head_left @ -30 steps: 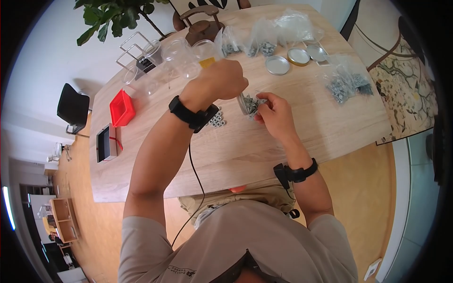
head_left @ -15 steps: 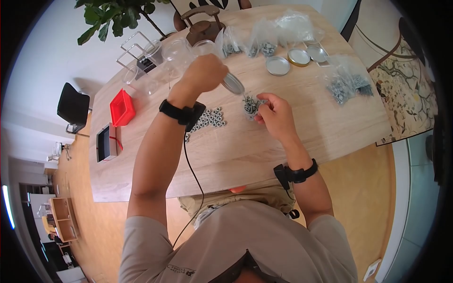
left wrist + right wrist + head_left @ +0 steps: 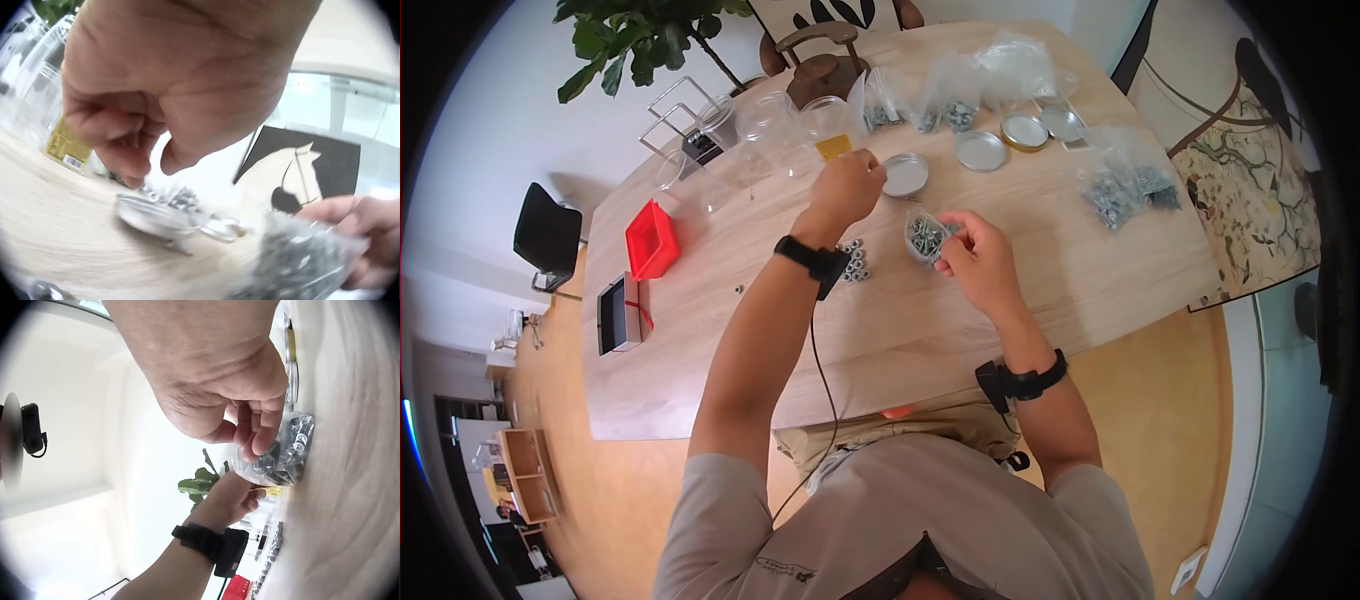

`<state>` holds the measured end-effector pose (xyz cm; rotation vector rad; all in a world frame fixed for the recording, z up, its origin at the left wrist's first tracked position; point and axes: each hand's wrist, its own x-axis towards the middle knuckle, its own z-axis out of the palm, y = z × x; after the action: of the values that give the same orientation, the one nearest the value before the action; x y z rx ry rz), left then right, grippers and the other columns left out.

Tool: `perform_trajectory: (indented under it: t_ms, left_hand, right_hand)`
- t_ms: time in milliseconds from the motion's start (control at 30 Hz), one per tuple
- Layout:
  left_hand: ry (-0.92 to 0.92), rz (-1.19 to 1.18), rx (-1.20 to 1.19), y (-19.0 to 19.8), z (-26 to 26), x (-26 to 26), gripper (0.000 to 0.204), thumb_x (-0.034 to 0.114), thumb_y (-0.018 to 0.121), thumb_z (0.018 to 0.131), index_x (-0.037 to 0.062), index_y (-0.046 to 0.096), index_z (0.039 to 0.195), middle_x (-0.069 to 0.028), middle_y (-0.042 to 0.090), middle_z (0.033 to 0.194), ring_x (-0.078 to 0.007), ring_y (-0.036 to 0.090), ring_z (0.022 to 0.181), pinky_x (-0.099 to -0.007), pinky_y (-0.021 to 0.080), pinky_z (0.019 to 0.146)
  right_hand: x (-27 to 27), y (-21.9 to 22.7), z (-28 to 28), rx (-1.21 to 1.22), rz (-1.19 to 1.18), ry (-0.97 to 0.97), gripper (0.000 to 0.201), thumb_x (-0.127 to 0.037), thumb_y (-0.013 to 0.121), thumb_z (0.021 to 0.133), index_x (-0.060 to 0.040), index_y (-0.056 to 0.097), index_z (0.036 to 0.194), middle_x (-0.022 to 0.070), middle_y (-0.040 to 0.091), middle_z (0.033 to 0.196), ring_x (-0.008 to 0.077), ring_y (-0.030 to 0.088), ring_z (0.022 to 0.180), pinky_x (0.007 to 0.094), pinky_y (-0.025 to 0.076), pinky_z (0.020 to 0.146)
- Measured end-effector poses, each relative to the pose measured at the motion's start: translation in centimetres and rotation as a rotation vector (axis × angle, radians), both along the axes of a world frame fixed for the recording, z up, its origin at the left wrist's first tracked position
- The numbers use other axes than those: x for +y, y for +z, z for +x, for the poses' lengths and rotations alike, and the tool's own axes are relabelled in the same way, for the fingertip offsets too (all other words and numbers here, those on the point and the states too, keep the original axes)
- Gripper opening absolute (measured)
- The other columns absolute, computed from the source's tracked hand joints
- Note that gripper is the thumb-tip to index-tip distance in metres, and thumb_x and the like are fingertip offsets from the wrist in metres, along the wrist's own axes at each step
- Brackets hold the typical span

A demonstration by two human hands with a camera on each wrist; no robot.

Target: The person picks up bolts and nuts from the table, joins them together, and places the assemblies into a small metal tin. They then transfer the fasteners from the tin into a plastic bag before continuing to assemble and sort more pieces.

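Observation:
My left hand is just left of a round metal lid that lies on the table. Its fingers hang loosely curled in the left wrist view, with a gap to the thumb and nothing held. My right hand pinches the edge of an opened clear plastic bag of screws, which sits low over the tabletop. In the right wrist view, thumb and fingertips are at the top of the bag. Between the arms lies a group of metal nuts, partly hidden by the left wrist.
Several more lids and bags of hardware lie at the back and right. Clear jars stand at the back left. A red bin and a grey box are at the left. One loose nut lies nearby.
The left hand carried the metal lid up and away from the bag, set it on the table and let go. The right hand kept its hold on the bag.

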<state>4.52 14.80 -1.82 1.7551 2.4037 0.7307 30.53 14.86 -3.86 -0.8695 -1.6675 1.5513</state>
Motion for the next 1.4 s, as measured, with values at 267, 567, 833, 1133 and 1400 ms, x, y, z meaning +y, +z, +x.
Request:
perform_trajectory:
  t_ms: [267, 567, 833, 1133, 1400]
  left_hand:
    - [-0.205, -0.366, -0.473, 4.9, 4.7, -5.6, 0.027, 0.024, 0.07, 0.097, -0.0012, 0.072, 0.086, -0.004, 0.065, 0.072, -0.0117, 0.057, 0.063, -0.0316, 0.048, 0.058]
    - [-0.236, -0.231, -0.634, 7.8, 7.1, -7.0, 0.021, 0.021, 0.068, 0.098, 0.0004, 0.071, 0.093, -0.0027, 0.063, 0.077, -0.0119, 0.057, 0.069, -0.0287, 0.047, 0.063]
    - [-0.135, -0.124, 0.05, -0.6, 1.4, -1.9, 0.023, 0.017, 0.071, 0.095, 0.0095, 0.075, 0.116, -0.0212, 0.071, 0.12, -0.0397, 0.07, 0.113, -0.0497, 0.056, 0.098]
    - [-0.255, 0.091, 0.08, 1.7, 6.1, 3.9, 0.018, 0.023, 0.07, 0.097, 0.0094, 0.077, 0.107, -0.0196, 0.076, 0.104, -0.0411, 0.072, 0.101, -0.0521, 0.056, 0.089]
    - [-0.309, -0.088, 0.207, -1.2, 8.5, 8.9, 0.018, 0.023, 0.07, 0.096, 0.0105, 0.078, 0.106, -0.0181, 0.076, 0.108, -0.0397, 0.072, 0.106, -0.0518, 0.057, 0.09]
  right_hand:
    - [-0.1, -0.1, -0.5, 0.013, 0.036, -0.01, 0.037, -0.007, 0.063, 0.095, 0.0022, 0.069, 0.13, 0.0095, 0.075, 0.083, 0.0151, 0.075, 0.07, 0.0306, 0.056, 0.065]
    - [1.5, 4.2, 2.5, 0.065, 0.186, -0.1, 0.034, -0.004, 0.062, 0.094, 0.0022, 0.069, 0.127, 0.0061, 0.071, 0.078, 0.0106, 0.068, 0.068, 0.0271, 0.053, 0.064]
    - [0.6, 0.7, 4.1, 0.095, 0.111, -0.094, 0.033, -0.001, 0.062, 0.093, 0.0004, 0.071, 0.124, 0.0051, 0.071, 0.079, 0.0083, 0.068, 0.07, 0.0255, 0.053, 0.064]
    - [0.0, -0.9, 4.4, 0.081, 0.185, -0.05, 0.032, -0.002, 0.064, 0.093, 0.0002, 0.071, 0.124, 0.0102, 0.074, 0.082, 0.0135, 0.071, 0.07, 0.0299, 0.057, 0.067]
    - [0.1, -1.5, 4.5, 0.092, 0.211, -0.078, 0.03, -0.001, 0.065, 0.092, -0.0017, 0.07, 0.122, 0.0121, 0.073, 0.079, 0.0163, 0.071, 0.068, 0.032, 0.057, 0.066]
